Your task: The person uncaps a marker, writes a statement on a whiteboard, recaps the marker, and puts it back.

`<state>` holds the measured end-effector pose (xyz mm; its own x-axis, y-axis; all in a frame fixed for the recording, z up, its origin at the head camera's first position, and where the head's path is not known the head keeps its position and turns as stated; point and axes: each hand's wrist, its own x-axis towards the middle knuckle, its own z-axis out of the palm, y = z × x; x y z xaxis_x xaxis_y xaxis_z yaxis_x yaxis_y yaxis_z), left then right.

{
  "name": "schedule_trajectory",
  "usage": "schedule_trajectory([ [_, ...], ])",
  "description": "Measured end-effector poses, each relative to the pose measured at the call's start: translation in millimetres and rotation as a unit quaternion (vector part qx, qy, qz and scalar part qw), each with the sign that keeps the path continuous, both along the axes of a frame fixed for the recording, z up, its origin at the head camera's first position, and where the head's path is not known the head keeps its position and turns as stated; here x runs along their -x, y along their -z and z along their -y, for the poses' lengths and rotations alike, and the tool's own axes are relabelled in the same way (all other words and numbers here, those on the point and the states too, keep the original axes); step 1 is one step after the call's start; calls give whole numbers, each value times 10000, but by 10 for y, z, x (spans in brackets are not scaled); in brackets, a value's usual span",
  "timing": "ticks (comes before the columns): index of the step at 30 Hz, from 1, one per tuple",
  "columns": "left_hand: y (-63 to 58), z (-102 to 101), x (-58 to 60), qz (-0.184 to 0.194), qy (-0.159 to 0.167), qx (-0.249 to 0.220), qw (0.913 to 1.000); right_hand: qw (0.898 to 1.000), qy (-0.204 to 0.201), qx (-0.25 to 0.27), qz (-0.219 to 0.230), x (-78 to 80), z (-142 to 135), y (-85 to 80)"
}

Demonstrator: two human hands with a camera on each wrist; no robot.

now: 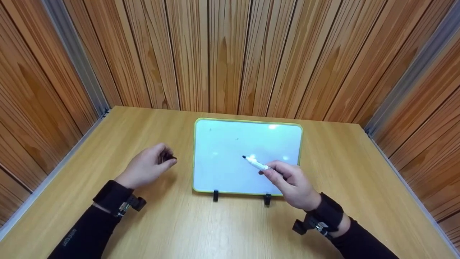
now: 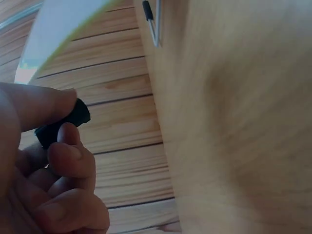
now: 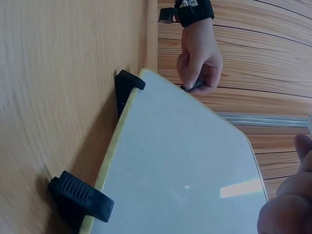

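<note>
My right hand (image 1: 296, 185) grips a white marker (image 1: 257, 164) with its dark tip bare, pointing up and left in front of the whiteboard (image 1: 222, 169). The board has a yellow-green rim and leans on a stand with black feet (image 1: 215, 196). Left of the board, my left hand (image 1: 147, 165) pinches a small black marker cap (image 2: 66, 124) between thumb and fingers. In the right wrist view the fingers of the right hand (image 3: 290, 200) show at the right edge, with the marker mostly out of frame. A few small dark specks lie on the board's upper left.
The board stands on a light wooden table (image 1: 158, 223). Wood-plank walls (image 1: 226, 54) close in the back and both sides, with metal strips (image 1: 77, 54) at the corners. Each wrist wears a black band with a small camera (image 1: 138, 203).
</note>
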<state>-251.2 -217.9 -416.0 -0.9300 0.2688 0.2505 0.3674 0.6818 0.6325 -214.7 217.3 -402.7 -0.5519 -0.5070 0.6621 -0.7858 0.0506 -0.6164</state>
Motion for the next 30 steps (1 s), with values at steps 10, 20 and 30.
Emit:
schedule_trajectory([
  [10,153,190,109,184,-187,888,9957,9992,-287,-123,230,-2,221,53],
  [20,264,383,158,-78,-484,1520,9872,9971,-514,-400,405,-15,425,112],
  [30,256,487,174,-253,-729,1886,9790,9952,-598,-548,553,-14,481,199],
])
